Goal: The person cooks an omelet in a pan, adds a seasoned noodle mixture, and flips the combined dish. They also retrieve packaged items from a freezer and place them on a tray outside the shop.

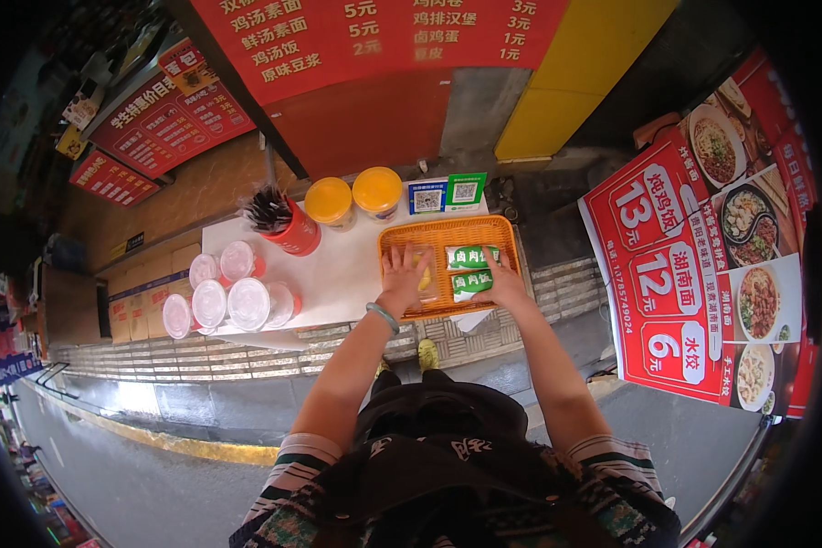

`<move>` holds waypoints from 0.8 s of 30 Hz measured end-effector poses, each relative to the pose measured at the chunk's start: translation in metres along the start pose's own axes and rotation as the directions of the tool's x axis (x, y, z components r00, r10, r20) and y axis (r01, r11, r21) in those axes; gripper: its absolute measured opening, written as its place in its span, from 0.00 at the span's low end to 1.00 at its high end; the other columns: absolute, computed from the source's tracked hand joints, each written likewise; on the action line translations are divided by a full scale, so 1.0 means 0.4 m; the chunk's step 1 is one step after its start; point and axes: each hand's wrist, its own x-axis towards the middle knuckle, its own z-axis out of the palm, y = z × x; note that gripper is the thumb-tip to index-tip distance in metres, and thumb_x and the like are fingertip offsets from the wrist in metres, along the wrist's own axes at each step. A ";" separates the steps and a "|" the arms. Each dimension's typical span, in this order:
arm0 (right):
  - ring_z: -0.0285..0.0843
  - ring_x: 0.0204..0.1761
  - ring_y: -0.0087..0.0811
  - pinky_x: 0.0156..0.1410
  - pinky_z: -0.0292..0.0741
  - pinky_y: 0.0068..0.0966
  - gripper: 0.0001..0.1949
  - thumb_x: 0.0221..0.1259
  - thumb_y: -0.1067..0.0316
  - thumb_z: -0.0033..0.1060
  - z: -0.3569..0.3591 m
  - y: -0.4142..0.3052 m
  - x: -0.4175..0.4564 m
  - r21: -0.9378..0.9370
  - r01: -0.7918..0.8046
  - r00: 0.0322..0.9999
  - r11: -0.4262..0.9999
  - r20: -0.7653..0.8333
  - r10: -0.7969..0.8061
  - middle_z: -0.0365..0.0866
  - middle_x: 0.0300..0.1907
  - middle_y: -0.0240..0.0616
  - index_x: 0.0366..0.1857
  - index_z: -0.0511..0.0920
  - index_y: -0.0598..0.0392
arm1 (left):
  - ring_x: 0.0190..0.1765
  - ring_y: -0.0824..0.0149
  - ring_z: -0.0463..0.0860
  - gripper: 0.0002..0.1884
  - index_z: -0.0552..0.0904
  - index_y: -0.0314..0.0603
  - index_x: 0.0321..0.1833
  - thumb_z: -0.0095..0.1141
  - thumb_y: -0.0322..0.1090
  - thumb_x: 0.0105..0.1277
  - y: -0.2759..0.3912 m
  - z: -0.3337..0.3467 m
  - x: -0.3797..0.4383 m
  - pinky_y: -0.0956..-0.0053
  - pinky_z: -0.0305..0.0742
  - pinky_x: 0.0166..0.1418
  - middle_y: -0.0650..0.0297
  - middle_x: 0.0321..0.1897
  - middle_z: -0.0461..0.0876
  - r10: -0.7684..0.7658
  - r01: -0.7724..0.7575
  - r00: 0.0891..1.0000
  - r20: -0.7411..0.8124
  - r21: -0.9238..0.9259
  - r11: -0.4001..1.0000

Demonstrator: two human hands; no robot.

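Note:
An orange woven basket [452, 225] sits at the right end of a white table. Inside it, two green-and-white wrapped food packs [472, 285] lie one above the other on the right, and a clear plastic box with something yellow inside [425, 274] lies on the left. My left hand [402, 277], a pale green bangle [382, 317] at its wrist, rests spread over the left edge of the clear box. My right hand [504, 281] lies with its fingers on the right ends of the two green packs. Whether either hand grips anything cannot be told.
Behind the basket stand two QR-code signs [446, 194] and two yellow-lidded tubs [329, 201]. A red holder [296, 235] with dark-wrapped utensils and several lidded cups [248, 303] stand to the left. A large menu banner [664, 274] is at the right.

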 end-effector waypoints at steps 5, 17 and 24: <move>0.60 0.64 0.45 0.60 0.67 0.32 0.56 0.28 0.54 0.77 0.034 0.003 0.016 0.011 0.069 0.997 0.998 -0.029 -0.069 0.41 0.70 0.50 0.68 0.46 0.35 | 0.69 0.39 0.45 0.62 0.41 0.63 0.71 0.73 0.44 0.33 -0.003 0.022 -0.013 0.46 0.43 0.68 0.50 0.70 0.42 0.009 -0.009 1.000 -0.008 -0.003 1.000; 0.65 0.59 0.49 0.58 0.69 0.34 0.55 0.27 0.57 0.77 0.020 -0.017 0.010 0.015 0.110 0.994 0.994 -0.030 -0.109 0.47 0.67 0.54 0.67 0.49 0.36 | 0.64 0.42 0.56 0.50 0.53 0.52 0.68 0.69 0.43 0.40 -0.018 0.059 -0.079 0.49 0.54 0.63 0.49 0.65 0.53 -0.235 0.031 0.838 -0.493 -0.387 0.922; 0.63 0.61 0.49 0.58 0.68 0.33 0.55 0.26 0.58 0.78 0.006 -0.032 0.006 0.057 0.080 0.997 0.995 0.001 -0.080 0.51 0.65 0.56 0.67 0.49 0.37 | 0.49 0.43 0.71 0.36 0.57 0.41 0.64 0.59 0.31 0.52 -0.052 0.151 -0.132 0.59 0.71 0.50 0.44 0.54 0.65 -0.351 -0.096 0.799 -0.488 -0.680 0.727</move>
